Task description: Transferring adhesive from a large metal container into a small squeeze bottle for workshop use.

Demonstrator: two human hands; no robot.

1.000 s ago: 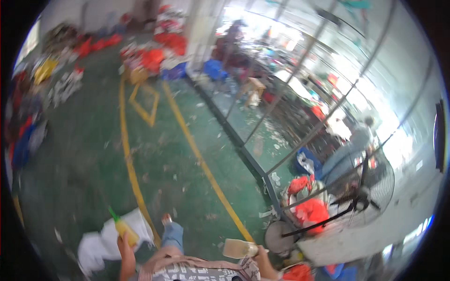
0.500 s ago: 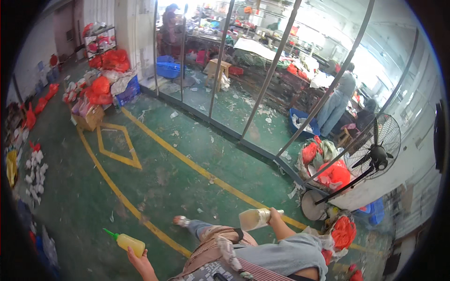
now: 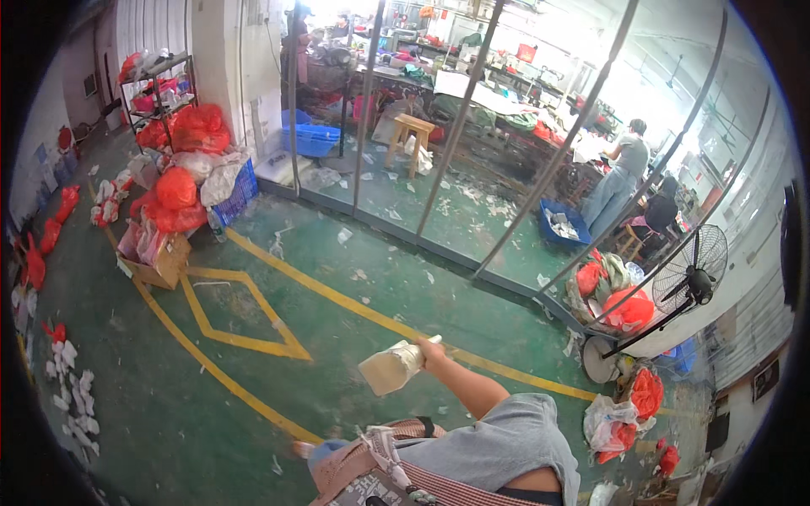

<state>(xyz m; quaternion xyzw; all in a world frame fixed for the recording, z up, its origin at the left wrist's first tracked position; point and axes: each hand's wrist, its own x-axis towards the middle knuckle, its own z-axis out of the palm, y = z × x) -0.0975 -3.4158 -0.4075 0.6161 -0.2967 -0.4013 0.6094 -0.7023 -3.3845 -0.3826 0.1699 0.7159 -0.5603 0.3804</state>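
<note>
My right hand (image 3: 431, 354) is closed around the neck end of a cream, half-see-through plastic bottle (image 3: 388, 372). The bottle lies tilted, its broad base pointing to the left, and a pale tip sticks out past my fingers. My bare right forearm (image 3: 472, 390) reaches forward over the green floor. My left hand is outside the picture, and so is the yellow squeeze bottle with a green nozzle seen earlier. A checked apron (image 3: 346, 472) covers my front.
Yellow lines (image 3: 337, 305) run along the littered green floor (image 3: 253, 396). A glass partition's frame (image 3: 439, 253) stands ahead, with people behind it. A cardboard box (image 3: 160, 263) and red bags (image 3: 181, 207) sit at left; a black fan (image 3: 693, 278) and more bags (image 3: 620, 422) at right.
My left hand with the yellow squeeze bottle has dropped out of view. My right arm has stretched further forward with the cream bottle. The view has moved closer to the box.
</note>
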